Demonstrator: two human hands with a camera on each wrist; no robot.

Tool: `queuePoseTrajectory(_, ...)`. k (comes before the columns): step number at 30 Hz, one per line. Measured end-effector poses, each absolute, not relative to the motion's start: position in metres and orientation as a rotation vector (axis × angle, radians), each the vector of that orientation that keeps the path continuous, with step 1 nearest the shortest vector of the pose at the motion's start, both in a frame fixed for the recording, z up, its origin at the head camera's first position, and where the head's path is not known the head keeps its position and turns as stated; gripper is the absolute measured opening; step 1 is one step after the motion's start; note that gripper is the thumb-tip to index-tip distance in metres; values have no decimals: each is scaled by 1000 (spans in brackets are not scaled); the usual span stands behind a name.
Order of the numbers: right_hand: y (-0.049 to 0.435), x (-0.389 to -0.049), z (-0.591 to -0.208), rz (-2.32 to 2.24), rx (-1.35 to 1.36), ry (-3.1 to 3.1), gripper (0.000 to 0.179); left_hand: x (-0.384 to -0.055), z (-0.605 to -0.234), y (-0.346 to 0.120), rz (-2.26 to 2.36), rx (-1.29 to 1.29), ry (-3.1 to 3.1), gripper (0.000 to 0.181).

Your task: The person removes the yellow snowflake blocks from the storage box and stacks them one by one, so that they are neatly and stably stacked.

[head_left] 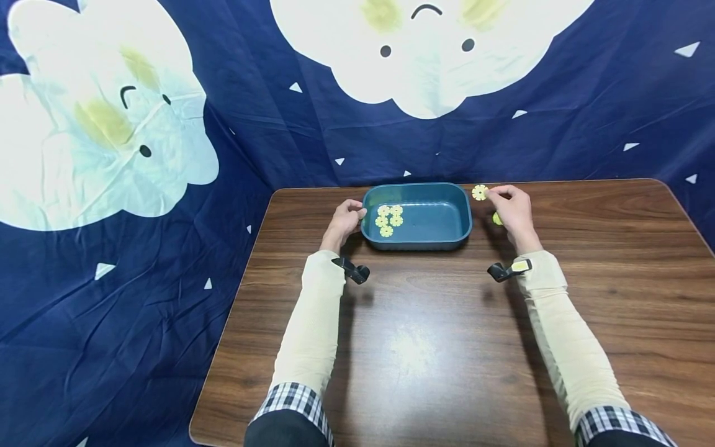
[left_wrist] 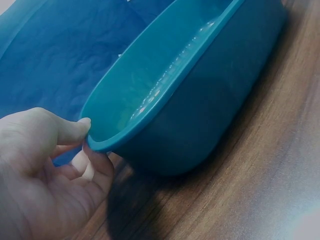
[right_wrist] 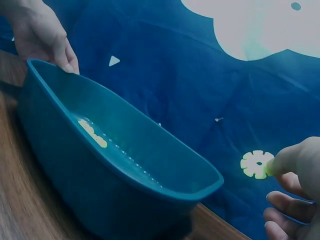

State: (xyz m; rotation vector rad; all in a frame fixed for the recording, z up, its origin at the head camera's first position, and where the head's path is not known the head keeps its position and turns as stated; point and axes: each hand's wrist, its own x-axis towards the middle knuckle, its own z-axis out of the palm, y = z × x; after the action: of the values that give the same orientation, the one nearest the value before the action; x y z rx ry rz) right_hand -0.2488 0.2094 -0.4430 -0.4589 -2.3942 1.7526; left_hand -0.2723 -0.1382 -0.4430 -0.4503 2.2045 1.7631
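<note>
On my feed, creased dark blue cloth [head_left: 246,62] hangs behind and to the left of a brown wood-grain surface [head_left: 631,248]. I see large white clouds [head_left: 430,77] with yellow patches [head_left: 103,122] and scattered small white triangles [head_left: 688,49] on the cloth; a pale glare [head_left: 411,351] brightens the surface.

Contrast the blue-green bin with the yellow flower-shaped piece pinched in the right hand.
The bin is blue-green; the piece is yellow.
The bin is a deep, open-topped box with rounded corners; the piece is flat, with a notched edge and a hole in its middle.
The bin is far larger than the piece.
Shared: a hand pinches each at its edge, the left hand the bin, the right hand the piece.
</note>
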Motion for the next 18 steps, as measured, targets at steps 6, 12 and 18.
queuePoseTrajectory(6, 219, -245, -446, 1758, -481, -2423, 29, -272, -444, -138, 1771, -449, 2207, 26)
queuePoseTrajectory(12, 227, -243, -451, 1751, -497, -2412, 27, -273, -444, -138, 1782, -451, 2192, 26)
queuePoseTrajectory(18, 235, -243, -458, 1747, -541, -2401, 21, -273, -444, -139, 1778, -452, 2188, 26)
